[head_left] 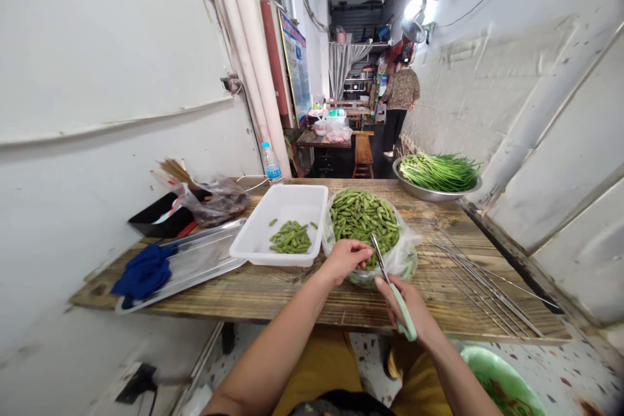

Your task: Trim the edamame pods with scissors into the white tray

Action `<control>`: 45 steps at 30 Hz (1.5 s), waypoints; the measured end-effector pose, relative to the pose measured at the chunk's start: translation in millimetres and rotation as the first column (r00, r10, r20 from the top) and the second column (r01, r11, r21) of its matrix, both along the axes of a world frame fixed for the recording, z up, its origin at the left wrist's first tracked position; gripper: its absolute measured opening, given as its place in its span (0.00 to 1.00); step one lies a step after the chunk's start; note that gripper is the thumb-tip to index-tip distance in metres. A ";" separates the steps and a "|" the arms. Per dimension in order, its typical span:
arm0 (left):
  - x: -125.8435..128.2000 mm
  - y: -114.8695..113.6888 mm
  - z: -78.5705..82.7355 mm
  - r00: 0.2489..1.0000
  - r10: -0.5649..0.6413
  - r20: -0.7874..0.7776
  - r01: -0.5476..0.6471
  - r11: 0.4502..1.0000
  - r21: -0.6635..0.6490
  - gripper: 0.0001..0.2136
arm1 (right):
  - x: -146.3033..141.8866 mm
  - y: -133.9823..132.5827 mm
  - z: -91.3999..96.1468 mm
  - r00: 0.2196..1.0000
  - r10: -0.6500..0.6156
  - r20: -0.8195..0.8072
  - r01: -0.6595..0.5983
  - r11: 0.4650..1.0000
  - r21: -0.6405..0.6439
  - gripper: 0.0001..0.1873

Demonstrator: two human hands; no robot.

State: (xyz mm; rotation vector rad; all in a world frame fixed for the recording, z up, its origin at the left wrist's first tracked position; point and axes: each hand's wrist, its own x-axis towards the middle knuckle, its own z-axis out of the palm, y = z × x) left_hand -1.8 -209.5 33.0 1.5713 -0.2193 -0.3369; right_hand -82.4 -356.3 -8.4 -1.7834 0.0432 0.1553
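Note:
My right hand is closed round the pale green handles of a pair of scissors, blades pointing up toward a clear plastic bag heaped with green pods. My left hand is curled at the bag's near edge, fingers pinched among the pods; what it pinches is too small to name. A white rectangular tray to the left of the bag holds a small pile of trimmed pods.
On the wooden table: a metal tray with a blue cloth, a black tray with a bag of skewers, a water bottle, a steel bowl of green chives, metal skewers. A green basin sits below. A person stands far back.

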 end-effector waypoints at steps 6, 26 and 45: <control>1.7 4.9 2.2 0.949 -0.036 0.313 -0.047 0.966 0.253 0.06 | 2.0 -0.2 -6.1 0.997 -0.047 -0.057 0.050 0.997 0.060 0.29; -4.8 -12.5 1.8 0.896 0.250 -0.366 -0.423 0.728 -0.539 0.13 | -6.3 8.3 6.0 0.994 0.084 -0.071 -0.066 0.971 0.229 0.31; -16.2 -23.8 3.7 0.920 0.202 -0.336 -0.364 0.761 -0.537 0.17 | 3.5 6.9 13.2 0.994 -0.019 -0.110 0.043 0.976 0.215 0.34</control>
